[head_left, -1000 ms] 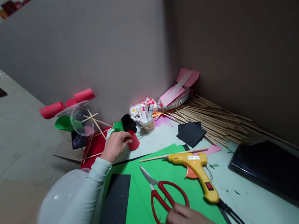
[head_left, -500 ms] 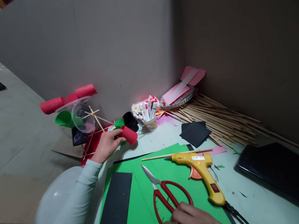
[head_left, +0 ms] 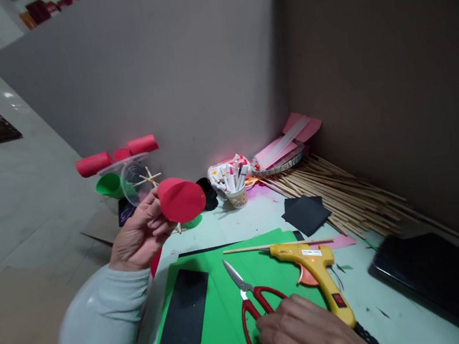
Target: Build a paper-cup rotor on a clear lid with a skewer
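My left hand [head_left: 137,234] holds a red paper cup [head_left: 180,199] lifted above the table, its flat end facing the camera. My right hand [head_left: 312,334] rests palm down on the handles of red scissors [head_left: 251,303] lying on a green paper sheet [head_left: 227,313]. A yellow glue gun [head_left: 319,271] lies just right of the scissors, a thin wooden stick [head_left: 268,246] beyond them. A black paper strip [head_left: 183,332] lies on the green sheet's left part.
A stick-and-cup model with red rolls and a clear cup [head_left: 126,174] stands at back left. A cup of markers [head_left: 234,186], a black paper square [head_left: 307,213] and a pile of wooden sticks [head_left: 347,193] lie toward the corner. A dark flat device [head_left: 436,278] is at right.
My left hand picked the red cup off the table and raised it toward me, turning its end to the camera. My right hand slid forward over the scissor handles.
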Demonstrator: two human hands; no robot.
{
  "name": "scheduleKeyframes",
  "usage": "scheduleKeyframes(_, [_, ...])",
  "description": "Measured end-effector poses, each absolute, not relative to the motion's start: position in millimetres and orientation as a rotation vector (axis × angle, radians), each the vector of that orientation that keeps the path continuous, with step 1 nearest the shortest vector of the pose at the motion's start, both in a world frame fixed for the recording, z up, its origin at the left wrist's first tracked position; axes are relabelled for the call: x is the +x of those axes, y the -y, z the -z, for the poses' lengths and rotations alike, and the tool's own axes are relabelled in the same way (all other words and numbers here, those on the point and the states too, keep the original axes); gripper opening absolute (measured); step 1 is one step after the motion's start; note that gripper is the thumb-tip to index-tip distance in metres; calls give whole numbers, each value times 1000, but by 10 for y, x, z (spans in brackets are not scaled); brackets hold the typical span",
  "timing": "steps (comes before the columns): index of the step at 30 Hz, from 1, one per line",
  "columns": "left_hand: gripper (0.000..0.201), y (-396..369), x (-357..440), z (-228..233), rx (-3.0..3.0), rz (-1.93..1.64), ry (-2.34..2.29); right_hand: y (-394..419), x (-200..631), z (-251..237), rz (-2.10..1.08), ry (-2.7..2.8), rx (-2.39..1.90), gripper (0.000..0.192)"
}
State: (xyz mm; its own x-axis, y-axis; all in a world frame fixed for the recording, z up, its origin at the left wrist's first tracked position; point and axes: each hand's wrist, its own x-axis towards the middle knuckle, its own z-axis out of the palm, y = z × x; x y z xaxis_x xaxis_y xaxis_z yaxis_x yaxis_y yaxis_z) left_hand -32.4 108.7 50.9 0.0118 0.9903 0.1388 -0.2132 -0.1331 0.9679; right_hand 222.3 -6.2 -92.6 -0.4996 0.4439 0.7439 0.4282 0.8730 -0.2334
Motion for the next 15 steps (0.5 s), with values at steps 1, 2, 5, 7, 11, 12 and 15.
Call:
scheduleKeyframes(1, [55, -1038, -280, -522, 1138, -1372, -950, 53, 2251, 890, -103, 2147, -654, 26])
scheduleKeyframes(2, [55, -993, -237, -533, 1122, -1359, -940, 45, 2278, 849, -192, 2123, -685, 22])
scheduleKeyframes(5, [49, -884, -142, -560, 1087, -1322, -920, 28, 2353, 737, -384, 2009, -817, 25])
scheduleKeyframes(7, [43, -836, -136, -583, 1101, -1336, -928, 12, 2395, 674, -387, 1971, -900, 24])
scheduleKeyframes(11, [35, -775, -241, -634, 1412, -1504, -1180, -123, 2399, 502, -341, 2208, -946, 39])
scheduleKeyframes(12, [33, -764, -275, -646, 1495, -1542, -1243, -200, 2367, 450, -358, 2334, -967, 46])
scheduleKeyframes(15, [28, -750, -360, -672, 1605, -1618, -1322, -565, 2156, 367, -386, 2672, -1038, 59])
